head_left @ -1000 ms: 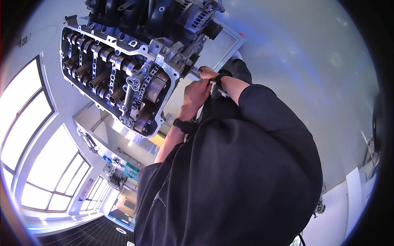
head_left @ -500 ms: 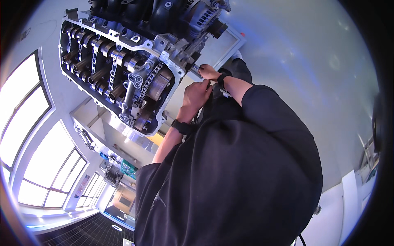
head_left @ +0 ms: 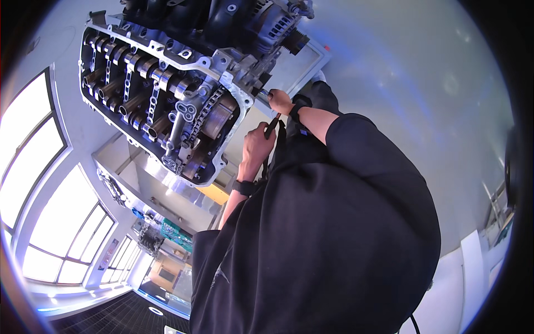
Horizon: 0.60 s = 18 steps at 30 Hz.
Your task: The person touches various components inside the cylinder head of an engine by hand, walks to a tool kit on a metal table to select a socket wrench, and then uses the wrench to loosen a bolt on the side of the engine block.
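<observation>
The engine (head_left: 167, 94) fills the upper left. Both hands sit at its right edge: left hand (head_left: 258, 147) lower, right hand (head_left: 280, 101) above it.

A workshop or training hall for engine work is shown. An opened car engine (head_left: 167, 106), with its camshafts and timing chain (head_left: 203, 114) laid bare, is seen at the upper left. Large windows (head_left: 33, 183) are ranged along the left, and pale walls and smooth light surfaces are seen on the right.
</observation>
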### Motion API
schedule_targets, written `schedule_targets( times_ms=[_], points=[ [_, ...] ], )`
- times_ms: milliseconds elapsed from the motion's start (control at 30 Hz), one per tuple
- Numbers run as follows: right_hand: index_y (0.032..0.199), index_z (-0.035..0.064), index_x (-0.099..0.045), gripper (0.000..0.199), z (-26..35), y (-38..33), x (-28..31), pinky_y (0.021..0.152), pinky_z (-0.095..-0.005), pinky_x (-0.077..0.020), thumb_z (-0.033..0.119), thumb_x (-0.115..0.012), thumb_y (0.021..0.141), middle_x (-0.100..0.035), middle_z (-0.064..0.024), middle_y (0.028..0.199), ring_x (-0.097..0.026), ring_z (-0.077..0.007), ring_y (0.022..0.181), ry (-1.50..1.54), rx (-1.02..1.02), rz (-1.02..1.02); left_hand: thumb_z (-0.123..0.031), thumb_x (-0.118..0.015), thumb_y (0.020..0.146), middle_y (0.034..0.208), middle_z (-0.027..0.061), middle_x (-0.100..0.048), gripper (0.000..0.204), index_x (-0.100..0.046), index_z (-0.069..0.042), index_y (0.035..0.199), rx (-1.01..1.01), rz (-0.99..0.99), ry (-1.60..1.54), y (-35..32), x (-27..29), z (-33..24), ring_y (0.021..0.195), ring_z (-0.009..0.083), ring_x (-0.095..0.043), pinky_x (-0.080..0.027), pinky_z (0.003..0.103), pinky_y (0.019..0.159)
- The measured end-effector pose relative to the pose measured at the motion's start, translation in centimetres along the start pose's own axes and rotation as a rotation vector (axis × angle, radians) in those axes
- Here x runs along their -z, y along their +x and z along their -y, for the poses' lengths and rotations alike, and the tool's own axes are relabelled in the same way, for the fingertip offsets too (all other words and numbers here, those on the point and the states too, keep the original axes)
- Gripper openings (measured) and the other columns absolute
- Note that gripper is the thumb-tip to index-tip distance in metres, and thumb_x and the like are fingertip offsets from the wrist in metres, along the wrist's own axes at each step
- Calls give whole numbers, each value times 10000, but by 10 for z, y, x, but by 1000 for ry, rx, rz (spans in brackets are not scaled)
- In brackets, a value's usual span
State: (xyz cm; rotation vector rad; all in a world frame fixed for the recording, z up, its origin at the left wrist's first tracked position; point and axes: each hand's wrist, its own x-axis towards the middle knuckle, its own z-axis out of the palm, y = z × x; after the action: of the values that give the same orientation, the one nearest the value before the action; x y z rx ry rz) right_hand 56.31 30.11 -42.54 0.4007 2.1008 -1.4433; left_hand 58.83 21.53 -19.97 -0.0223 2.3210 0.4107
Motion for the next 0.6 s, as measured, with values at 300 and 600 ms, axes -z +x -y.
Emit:
schedule_targets(
  times_ms=[300,600],
  points=[
    [964,33,-661,228,25,-4,3,788,-489,-473,181,-502,895,-664,-231,947,-620,-422,941,-24,-171,58,-250,-676,854,875,207,-693,273,-680,-30,1015,101,-207,-167,-14,-8,71,844,349,-684,-527,399,738],
    [932,23,-690,248,20,2,1,795,-470,-510,231,-578,857,-681,-215,941,-638,-410,930,-4,-168,15,-277,-624,878,865,225,-678,322,-633,-23,1075,129,-139,-174,-9,-32,72,867,391,-659,-505,431,759]
  ],
)
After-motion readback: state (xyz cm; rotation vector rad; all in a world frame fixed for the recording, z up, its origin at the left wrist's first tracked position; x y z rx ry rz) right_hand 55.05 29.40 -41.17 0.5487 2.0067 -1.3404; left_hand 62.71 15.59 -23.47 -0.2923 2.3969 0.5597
